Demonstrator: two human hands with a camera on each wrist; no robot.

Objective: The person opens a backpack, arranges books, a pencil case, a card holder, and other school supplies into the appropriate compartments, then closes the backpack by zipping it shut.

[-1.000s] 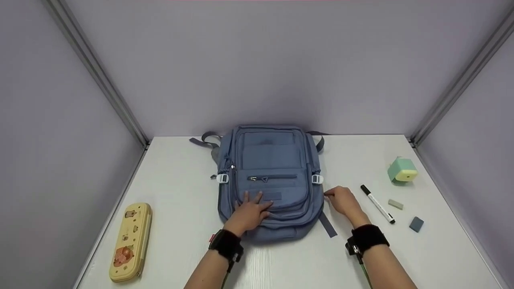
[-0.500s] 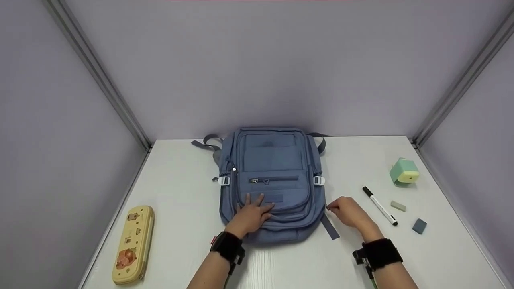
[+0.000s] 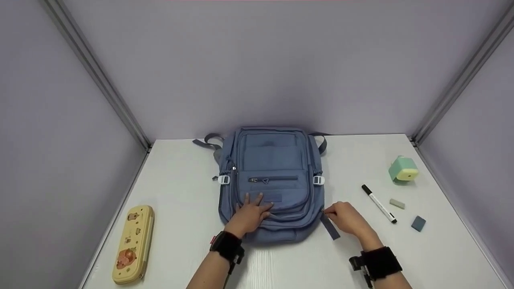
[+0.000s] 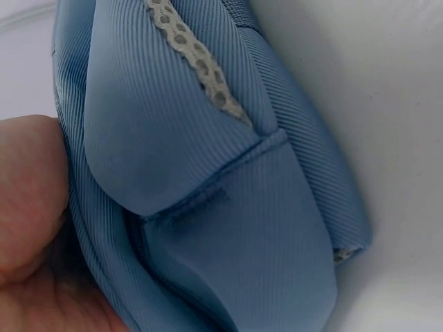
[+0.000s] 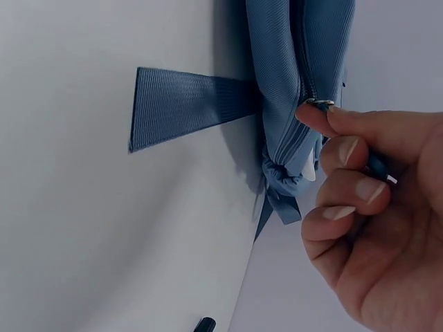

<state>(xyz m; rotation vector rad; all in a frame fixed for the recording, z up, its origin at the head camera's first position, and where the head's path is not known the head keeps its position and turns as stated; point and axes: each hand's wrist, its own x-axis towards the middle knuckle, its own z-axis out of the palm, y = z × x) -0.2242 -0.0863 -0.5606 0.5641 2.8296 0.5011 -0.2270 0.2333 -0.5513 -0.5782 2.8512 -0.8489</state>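
A blue backpack [image 3: 271,156] lies front side up on the white table. Spread fingers of my left hand [image 3: 248,216] press on its lower front, left of the small label patch; the left wrist view catches part of that hand [image 4: 31,207] against the fabric. At the bag's lower right side my right hand [image 3: 348,218] pinches a zipper pull between thumb and index finger. The right wrist view has the zipper slider [image 5: 320,104] right at those fingertips, while the other fingers curl in. Part of the pull is hidden inside the hand.
On the right lie a black-capped white marker [image 3: 378,204], a pale eraser [image 3: 397,204], a dark block [image 3: 418,223] and a green-yellow pencil sharpener [image 3: 403,170]. A yellow pencil case [image 3: 133,245] lies on the left. A loose strap [image 3: 330,227] sticks out below the right hand.
My right hand has moved down along the backpack's right side, toward the bottom corner, with the zipper pull. The left hand stays pressed in the same place on the bag.
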